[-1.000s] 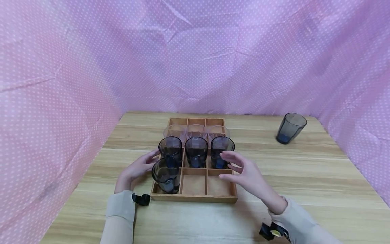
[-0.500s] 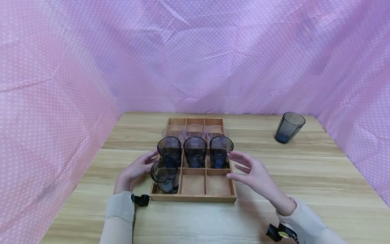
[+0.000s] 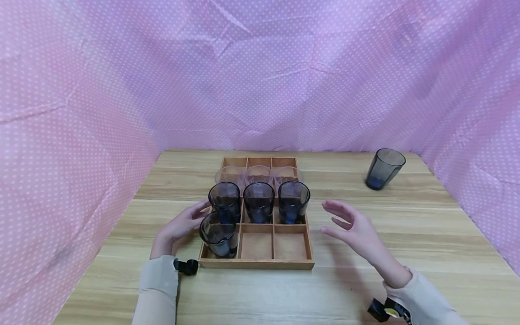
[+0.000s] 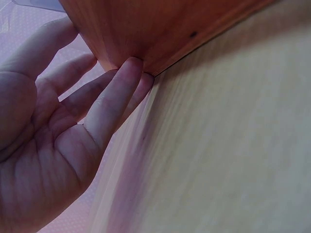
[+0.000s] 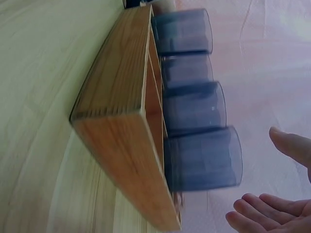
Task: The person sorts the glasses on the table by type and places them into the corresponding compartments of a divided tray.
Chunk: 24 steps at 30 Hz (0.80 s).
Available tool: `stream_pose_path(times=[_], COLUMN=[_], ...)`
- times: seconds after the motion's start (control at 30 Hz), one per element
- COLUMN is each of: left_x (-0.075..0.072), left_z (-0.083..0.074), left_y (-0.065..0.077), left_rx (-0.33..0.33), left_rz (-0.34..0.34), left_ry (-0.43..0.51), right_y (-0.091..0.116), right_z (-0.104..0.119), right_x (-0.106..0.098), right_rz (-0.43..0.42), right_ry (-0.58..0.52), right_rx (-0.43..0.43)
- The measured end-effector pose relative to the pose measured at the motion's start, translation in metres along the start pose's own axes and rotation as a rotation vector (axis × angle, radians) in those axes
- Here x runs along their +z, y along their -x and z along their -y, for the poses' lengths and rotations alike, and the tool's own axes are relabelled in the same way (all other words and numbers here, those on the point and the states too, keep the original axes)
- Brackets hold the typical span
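Note:
A divided wooden tray [image 3: 256, 264] stands on the table. Three dark grey glasses stand upright across one row: a left one [image 3: 225, 197], a middle one [image 3: 258, 201] and a right one [image 3: 293, 201]. Another dark glass [image 3: 218, 232] occupies the front-left compartment. My left hand [image 3: 178, 228] rests its fingertips against the tray's left side; the left wrist view shows the fingers [image 4: 109, 104] fairly straight on the wood. Off the tray's right side, my right hand [image 3: 355, 232] hovers with thumb and fingers apart, holding nothing.
Behind the dark row, several clear glasses [image 3: 258, 174] stand in the tray. One more dark glass [image 3: 383, 170] is at the table's far right. A pink dotted cloth [image 3: 260, 90] encloses the back and sides of the wooden table [image 3: 406, 225].
My right hand has drawn away to the right from the right-hand dark glass, its fingers staying spread. The left hand keeps its place at the tray, and the glasses stay put.

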<state>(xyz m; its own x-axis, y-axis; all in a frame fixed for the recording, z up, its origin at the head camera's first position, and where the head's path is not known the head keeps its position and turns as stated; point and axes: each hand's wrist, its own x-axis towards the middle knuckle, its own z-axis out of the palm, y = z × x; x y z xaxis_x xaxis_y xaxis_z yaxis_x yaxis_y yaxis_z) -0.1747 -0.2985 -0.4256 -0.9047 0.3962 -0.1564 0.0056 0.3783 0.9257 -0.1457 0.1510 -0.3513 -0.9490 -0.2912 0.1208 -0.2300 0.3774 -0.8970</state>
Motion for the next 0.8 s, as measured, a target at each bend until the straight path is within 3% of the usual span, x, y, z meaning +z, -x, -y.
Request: stream_pose_path(times=[0.6,0.8], left_x=[-0.001,0.000], left_z=[0.004,0.004], left_y=[-0.001,-0.003], left_rx=[-0.002,0.006], left_rz=[0.015,0.010], left_ry=[0.059,0.078], right_y=[0.000,0.003], right_z=[-0.043,-0.055], right_x=[-0.055,-0.069], right_rz=[-0.213,-0.276], right_ry=[-0.010,-0.081], right_rx=[0.058,0.037])
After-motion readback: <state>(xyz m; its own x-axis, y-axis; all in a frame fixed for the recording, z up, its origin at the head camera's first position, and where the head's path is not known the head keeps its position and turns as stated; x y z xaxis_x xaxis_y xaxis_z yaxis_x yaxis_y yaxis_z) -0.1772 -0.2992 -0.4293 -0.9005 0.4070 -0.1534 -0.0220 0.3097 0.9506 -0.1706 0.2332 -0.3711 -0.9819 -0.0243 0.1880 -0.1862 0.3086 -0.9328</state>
